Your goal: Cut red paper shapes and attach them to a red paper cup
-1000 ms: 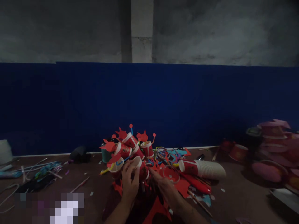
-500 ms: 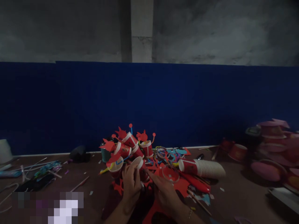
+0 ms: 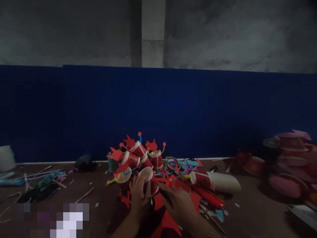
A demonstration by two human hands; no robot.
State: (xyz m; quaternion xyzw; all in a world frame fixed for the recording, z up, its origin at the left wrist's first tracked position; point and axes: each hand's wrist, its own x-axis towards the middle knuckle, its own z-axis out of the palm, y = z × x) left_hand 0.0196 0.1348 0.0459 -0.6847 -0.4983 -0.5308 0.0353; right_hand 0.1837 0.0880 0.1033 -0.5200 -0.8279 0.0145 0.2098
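Observation:
My left hand [image 3: 140,193] is closed around a red paper cup [image 3: 154,185], which leans with its white rim upward and to the left. To the right of that cup, my right hand [image 3: 179,203] grips a slim dark pen-like tool [image 3: 165,195]; its tip is at the cup's side, and I cannot tell whether it touches. Just behind are several red paper cups [image 3: 139,149] with red paper cutouts and bent coloured stems. One wide-mouthed cup [image 3: 123,178] stands at the left hand's side. Red paper [image 3: 164,219] lies under my hands.
To the right lies a stack of nested paper cups [image 3: 221,182], with a glossy red object [image 3: 213,198] before it. Coloured pipe cleaners [image 3: 182,165] tangle behind. Pink decorated cups [image 3: 292,158] crowd the far right. A blue panel [image 3: 158,112] borders the table's back.
My right hand has shifted slightly right and turned, and the dark tool in it now shows clearly. The left hand keeps its hold on the cup. The view has shifted slightly.

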